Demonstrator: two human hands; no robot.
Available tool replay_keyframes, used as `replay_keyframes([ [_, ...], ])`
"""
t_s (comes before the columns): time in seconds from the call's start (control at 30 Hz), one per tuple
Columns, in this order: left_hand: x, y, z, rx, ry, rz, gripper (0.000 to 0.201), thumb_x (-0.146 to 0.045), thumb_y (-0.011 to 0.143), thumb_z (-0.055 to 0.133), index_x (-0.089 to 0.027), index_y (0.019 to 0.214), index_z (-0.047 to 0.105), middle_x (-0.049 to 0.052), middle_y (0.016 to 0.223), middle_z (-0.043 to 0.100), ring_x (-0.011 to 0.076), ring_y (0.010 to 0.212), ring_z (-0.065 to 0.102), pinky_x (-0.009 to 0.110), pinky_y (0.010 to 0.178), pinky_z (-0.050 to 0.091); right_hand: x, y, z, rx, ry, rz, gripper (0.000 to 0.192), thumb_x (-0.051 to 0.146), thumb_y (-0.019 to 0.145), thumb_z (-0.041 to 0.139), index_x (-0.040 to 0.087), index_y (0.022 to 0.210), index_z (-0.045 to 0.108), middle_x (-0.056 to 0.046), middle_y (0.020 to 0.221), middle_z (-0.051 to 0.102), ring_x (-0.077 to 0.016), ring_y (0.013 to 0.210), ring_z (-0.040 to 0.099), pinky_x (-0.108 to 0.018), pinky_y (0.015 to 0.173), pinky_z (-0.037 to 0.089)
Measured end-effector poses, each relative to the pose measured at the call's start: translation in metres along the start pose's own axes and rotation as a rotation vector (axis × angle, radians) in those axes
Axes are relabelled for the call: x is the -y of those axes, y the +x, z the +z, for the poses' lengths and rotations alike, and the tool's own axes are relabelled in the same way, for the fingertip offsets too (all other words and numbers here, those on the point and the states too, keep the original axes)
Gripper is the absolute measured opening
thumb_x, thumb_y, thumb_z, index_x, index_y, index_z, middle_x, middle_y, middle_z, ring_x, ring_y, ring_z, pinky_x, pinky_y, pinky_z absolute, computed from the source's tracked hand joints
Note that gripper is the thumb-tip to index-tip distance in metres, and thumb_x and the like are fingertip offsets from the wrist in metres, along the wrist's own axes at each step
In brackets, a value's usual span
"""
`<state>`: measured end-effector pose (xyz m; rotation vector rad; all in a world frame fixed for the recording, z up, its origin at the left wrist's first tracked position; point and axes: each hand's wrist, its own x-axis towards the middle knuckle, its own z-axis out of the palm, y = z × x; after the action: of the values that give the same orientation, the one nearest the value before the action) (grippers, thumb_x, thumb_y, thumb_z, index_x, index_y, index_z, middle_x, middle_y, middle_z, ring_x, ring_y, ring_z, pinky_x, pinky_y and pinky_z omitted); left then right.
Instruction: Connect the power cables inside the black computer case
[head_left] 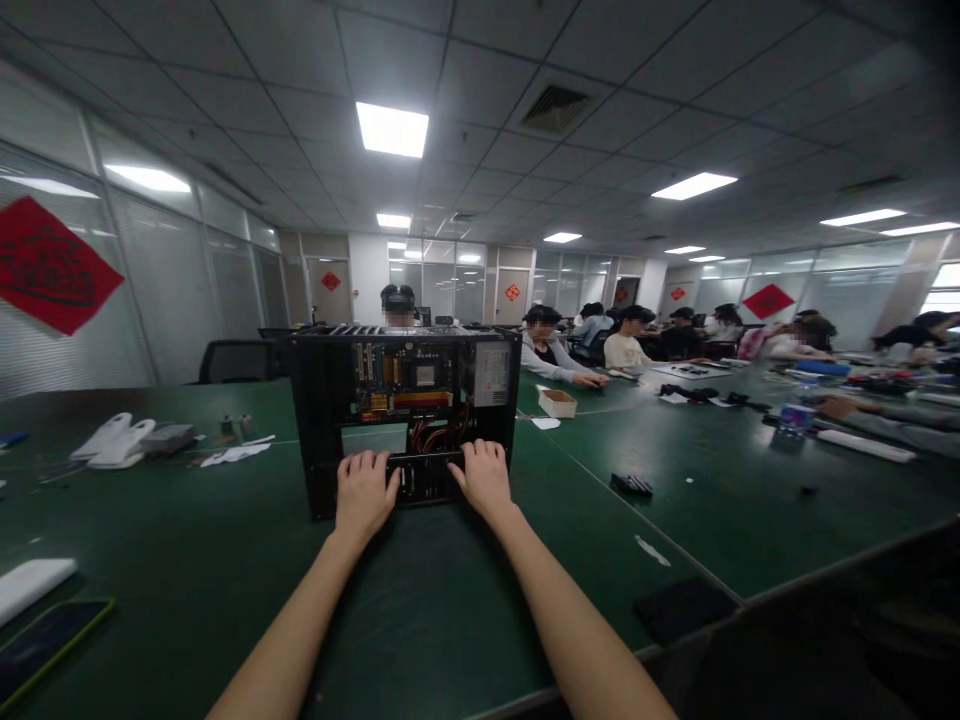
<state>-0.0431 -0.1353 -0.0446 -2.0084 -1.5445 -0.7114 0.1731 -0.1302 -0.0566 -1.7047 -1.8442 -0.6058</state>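
A black desktop computer case stands on the green table in front of me with its side open toward me. Inside, the motherboard and a labelled power supply show, with coloured cables below them. My left hand is closed over the case's lower bar on the left, thumb toward the middle. On the right, my right hand grips the same bar, its thumb pointing inward. The fingertips of both hands are partly hidden behind the bar.
A phone and a white device lie at the near left. Farther back are white tape-like rolls and a grey box. To the right are a small open box and a black part. Several people sit beyond.
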Motion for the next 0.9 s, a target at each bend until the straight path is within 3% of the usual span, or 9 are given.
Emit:
replay_keyframes([
  [0.2, 0.0, 0.011, -0.002, 0.05, 0.022, -0.041, 0.056, -0.053, 0.094, 0.029, -0.013, 0.108, 0.064, 0.018, 0.106, 0.064, 0.0326, 0.103, 0.054, 0.046, 0.095, 0.035, 0.004, 0.009, 0.004, 0.019, -0.037, 0.063, 0.046, 0.054, 0.095, 0.042, 0.013, 0.102, 0.061, -0.015, 0.102, 0.06, -0.0276, 0.1, 0.049, -0.043, 0.094, 0.031],
  [0.47, 0.027, 0.048, 0.007, 0.364, 0.019, 0.032, 0.072, -0.075, 0.083, 0.035, -0.012, 0.085, 0.071, 0.018, 0.085, 0.07, 0.0331, 0.082, 0.067, 0.036, 0.068, 0.047, -0.006, 0.024, 0.013, 0.086, -0.077, -0.031, 0.048, 0.058, 0.092, 0.047, 0.014, 0.092, 0.064, -0.012, 0.09, 0.066, -0.024, 0.088, 0.059, -0.034, 0.078, 0.038],
  [0.9, 0.032, 0.049, 0.002, 0.385, 0.039, 0.051, 0.084, -0.074, 0.087, 0.02, -0.011, 0.081, 0.074, 0.022, 0.083, 0.071, 0.0328, 0.08, 0.069, 0.037, 0.067, 0.05, -0.008, 0.027, 0.019, 0.042, -0.061, -0.042, 0.054, 0.062, 0.092, 0.042, 0.015, 0.081, 0.066, -0.013, 0.083, 0.069, -0.0228, 0.083, 0.062, -0.032, 0.074, 0.036],
])
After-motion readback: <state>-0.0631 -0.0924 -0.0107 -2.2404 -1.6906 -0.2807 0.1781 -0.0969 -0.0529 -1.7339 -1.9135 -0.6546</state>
